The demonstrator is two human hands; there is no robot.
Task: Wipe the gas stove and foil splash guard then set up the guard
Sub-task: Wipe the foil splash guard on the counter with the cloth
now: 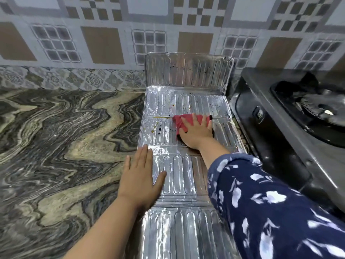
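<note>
The foil splash guard point(173, 172) lies unfolded flat on the marble counter, its far panel bent up against the tiled wall. Dark and yellow stains dot the panels near the middle fold. My right hand point(196, 131) presses a red cloth point(180, 121) flat on the guard beside those stains. My left hand point(141, 178) lies flat, fingers together, on the guard's left edge and holds it down. The black gas stove point(291, 116) stands to the right of the guard, one burner visible.
The marble counter point(61, 139) stretches wide to the left of the guard. A patterned tiled wall point(104, 45) closes off the back. The stove's side sits close against the guard's right edge.
</note>
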